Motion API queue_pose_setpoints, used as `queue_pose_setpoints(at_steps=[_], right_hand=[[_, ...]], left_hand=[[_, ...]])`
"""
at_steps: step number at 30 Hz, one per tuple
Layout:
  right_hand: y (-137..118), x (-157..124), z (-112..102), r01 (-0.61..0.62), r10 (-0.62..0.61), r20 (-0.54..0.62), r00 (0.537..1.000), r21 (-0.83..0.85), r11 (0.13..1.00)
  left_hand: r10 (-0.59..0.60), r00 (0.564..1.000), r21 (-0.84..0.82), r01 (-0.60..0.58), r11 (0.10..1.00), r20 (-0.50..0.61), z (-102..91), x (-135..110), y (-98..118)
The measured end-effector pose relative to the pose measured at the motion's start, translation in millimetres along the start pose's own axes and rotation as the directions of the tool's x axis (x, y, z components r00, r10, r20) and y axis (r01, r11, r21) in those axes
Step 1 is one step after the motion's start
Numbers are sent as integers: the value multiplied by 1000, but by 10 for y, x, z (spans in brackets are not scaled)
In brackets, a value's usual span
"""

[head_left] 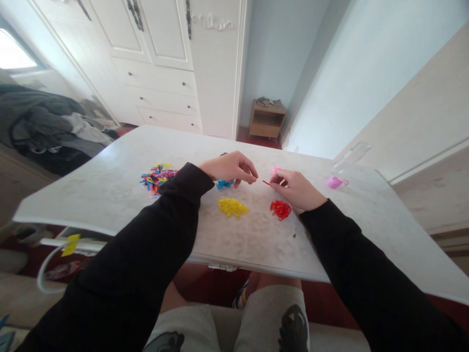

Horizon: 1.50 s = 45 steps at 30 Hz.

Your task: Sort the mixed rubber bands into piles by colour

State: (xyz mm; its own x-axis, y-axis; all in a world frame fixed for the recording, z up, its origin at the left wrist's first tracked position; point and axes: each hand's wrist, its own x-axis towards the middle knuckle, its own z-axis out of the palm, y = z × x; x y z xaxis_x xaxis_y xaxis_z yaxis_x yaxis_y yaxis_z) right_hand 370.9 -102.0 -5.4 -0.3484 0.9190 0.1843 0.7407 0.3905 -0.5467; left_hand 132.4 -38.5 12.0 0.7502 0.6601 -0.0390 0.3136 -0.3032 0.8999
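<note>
My right hand rests on the white table and pinches a small red piece between thumb and fingers. Just below that hand lies a red pile. My left hand hovers with its fingers curled together, fingertips close to the red piece; what it holds, if anything, is too small to see. Under it lies a blue pile. A yellow pile sits in front of both hands. A small pink pile shows behind my right hand. A mixed multicoloured heap lies to the left.
A pink cup-like object and a clear plastic item lie at the table's right. Behind stand a white wardrobe and a small wooden nightstand. Dark clothes are heaped at the left.
</note>
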Motion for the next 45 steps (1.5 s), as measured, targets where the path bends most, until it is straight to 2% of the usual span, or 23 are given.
queue_pose_setpoints(at_steps=[6, 16, 23, 33, 40, 42, 45], right_hand=[[-94, -39, -19, 132, -123, -82, 989, 109, 985], [-176, -51, -31, 150, -133, -116, 984, 158, 976], [-178, -53, -30, 131, -107, -149, 983, 160, 978], [-176, -51, -54, 98, -91, -77, 993, 101, 990], [-132, -45, -60, 122, -114, -113, 987, 72, 990], [-106, -49, -98, 141, -136, -75, 988, 60, 988], [-66, -59, -184, 192, -194, 69, 978, 38, 981]], left_hand=[[34, 999, 66, -34, 997, -1, 82, 38, 16], [117, 993, 29, -116, 993, -22, 135, 103, -31], [70, 997, 31, -70, 997, -13, 147, 83, 18], [61, 998, 31, -61, 998, -6, 139, 92, 4], [50, 999, 37, -50, 998, 5, 153, 69, 47], [51, 999, 36, -51, 998, 4, 155, 69, 46], [38, 999, 36, -37, 999, -18, 151, 73, 33]])
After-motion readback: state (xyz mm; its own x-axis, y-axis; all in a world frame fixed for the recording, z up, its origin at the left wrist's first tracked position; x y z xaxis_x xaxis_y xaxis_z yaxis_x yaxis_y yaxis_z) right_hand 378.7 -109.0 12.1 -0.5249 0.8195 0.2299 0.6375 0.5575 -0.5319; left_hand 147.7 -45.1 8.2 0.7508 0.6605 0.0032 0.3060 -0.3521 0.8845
